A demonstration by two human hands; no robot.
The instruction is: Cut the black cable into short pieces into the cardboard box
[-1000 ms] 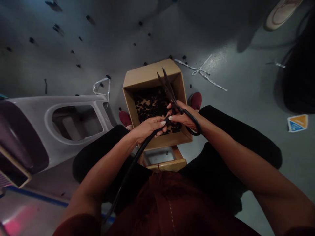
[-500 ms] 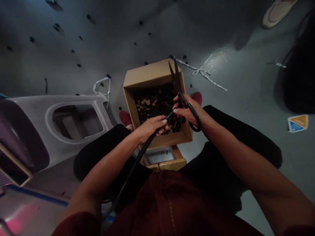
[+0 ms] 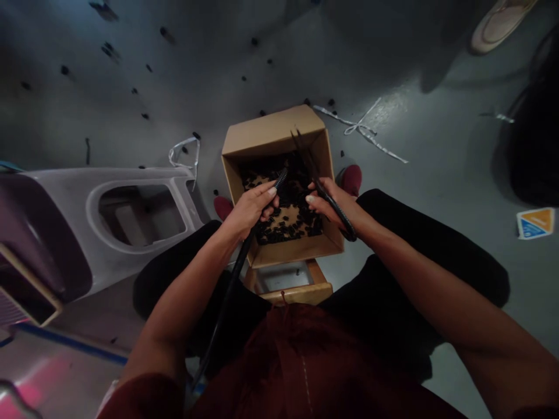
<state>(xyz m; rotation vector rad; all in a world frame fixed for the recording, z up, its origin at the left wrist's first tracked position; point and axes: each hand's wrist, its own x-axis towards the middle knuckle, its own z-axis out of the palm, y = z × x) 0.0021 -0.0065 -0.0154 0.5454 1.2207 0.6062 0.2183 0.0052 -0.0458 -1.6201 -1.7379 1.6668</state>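
While both hands work above the open cardboard box [image 3: 266,131], what does each one hold?

The left hand [image 3: 251,209] closes around a black ribbed cable [image 3: 238,267], whose end sticks up past the fingers over the box; the rest trails down over the lap. The right hand [image 3: 332,201] holds long black scissors [image 3: 336,212], their blades pointing up over the box's far side.

And the grips?

Both are shut: the left clamped on the cable, the right on the scissors. The hands sit apart, with the cable end and the blades near each other. Whether the blades are open is too dim to tell.

What lies under them?

A heap of small black pieces [image 3: 283,224] covers much of the box's bottom, and more dot the grey floor [image 3: 393,64].

What's around?

The box sits on a wooden stool [image 3: 297,295] between black-clad knees [image 3: 432,244], with red shoes [image 3: 351,179] on either side. A pale moulded shell [image 3: 65,186] lies to the left, a white ribbon [image 3: 362,131] beyond the box, and a black bag [image 3: 535,128] to the right.
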